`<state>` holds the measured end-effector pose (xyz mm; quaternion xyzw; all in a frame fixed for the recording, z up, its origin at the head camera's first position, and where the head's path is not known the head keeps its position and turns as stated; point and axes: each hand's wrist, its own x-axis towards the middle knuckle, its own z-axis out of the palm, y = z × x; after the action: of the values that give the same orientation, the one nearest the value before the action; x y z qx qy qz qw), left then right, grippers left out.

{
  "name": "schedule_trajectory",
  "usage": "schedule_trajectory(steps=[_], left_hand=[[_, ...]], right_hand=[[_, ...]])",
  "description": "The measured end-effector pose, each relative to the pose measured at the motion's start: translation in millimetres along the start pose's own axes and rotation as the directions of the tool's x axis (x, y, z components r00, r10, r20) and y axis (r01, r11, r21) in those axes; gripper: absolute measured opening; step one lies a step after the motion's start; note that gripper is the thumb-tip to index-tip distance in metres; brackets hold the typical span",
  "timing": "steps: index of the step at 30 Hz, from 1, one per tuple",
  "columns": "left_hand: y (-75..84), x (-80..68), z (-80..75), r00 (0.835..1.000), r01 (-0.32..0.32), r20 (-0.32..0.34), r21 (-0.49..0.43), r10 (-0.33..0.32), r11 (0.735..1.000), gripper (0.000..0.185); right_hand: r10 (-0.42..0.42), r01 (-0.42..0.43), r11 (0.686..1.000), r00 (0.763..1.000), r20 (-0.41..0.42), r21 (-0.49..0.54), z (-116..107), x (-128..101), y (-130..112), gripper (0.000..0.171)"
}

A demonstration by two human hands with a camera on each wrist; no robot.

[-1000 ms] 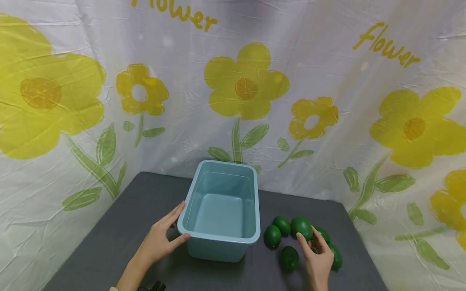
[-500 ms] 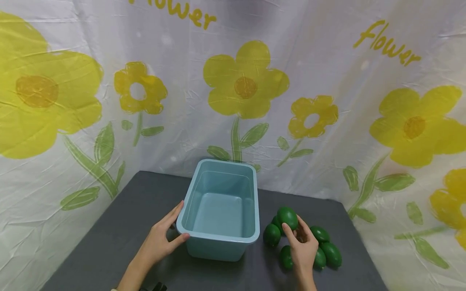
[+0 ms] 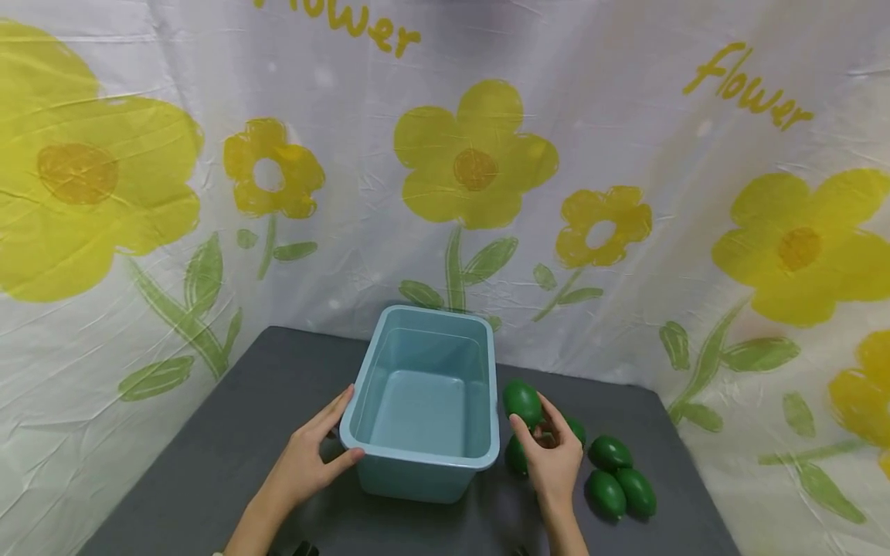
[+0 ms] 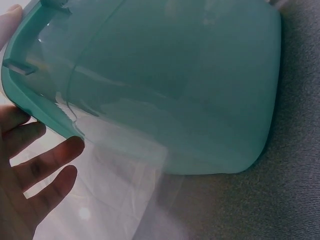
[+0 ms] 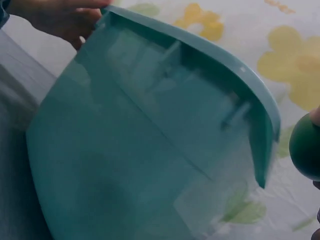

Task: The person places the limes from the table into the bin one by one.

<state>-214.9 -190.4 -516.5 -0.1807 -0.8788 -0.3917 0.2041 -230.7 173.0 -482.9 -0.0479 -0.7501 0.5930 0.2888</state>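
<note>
A pale blue plastic tub (image 3: 420,409) stands on the table, with nothing inside it. My left hand (image 3: 306,459) holds its near left corner, thumb on the front rim and fingers along the left side. From below, the left wrist view shows those fingers (image 4: 45,172) at the tub's lip. In my right hand (image 3: 554,455) a smooth dark green lime (image 3: 522,403) is gripped between thumb and fingers, just right of the tub's rim. Another lime (image 3: 517,455) lies partly hidden by that hand, and one more (image 3: 575,432) shows behind the fingers.
Three limes (image 3: 609,452) lie close together to the right of my right hand. The dark grey tabletop (image 3: 278,378) ends at a white cloth (image 3: 348,262) printed with yellow flowers. Small black items (image 3: 306,548) show at the bottom edge.
My right hand has picked up a lime from the group and moved left with it, up beside the tub's right rim. The left hand and tub have stayed in place.
</note>
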Motion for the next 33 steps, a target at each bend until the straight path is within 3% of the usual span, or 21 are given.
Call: schedule_trajectory(steps=[10,18,25,33], left_hand=[[-0.7,-0.1,-0.7,1.0,0.025,0.018,-0.029,-0.025,0.999,0.092],[-0.8,-0.5,-1.3,0.999,0.028,0.033,-0.041,-0.027,0.999,0.092],[-2.7,1.0,-1.0,1.0,0.01,0.018,-0.027,-0.01,1.0,0.092],[-4.5,-0.7,1.0,1.0,0.015,0.016,-0.007,-0.015,1.0,0.092]], right_hand=[[-0.063,0.057,0.995,0.995,0.075,0.078,24.5,-4.0,-5.4,0.046],[-0.082,0.079,0.997,0.983,0.166,0.023,40.5,-3.5,-11.8,0.047],[-0.125,0.14,0.989,0.964,0.234,-0.048,42.3,6.4,-16.6,0.048],[-0.16,0.176,0.984,0.949,0.27,-0.036,36.7,11.3,-14.6,0.052]])
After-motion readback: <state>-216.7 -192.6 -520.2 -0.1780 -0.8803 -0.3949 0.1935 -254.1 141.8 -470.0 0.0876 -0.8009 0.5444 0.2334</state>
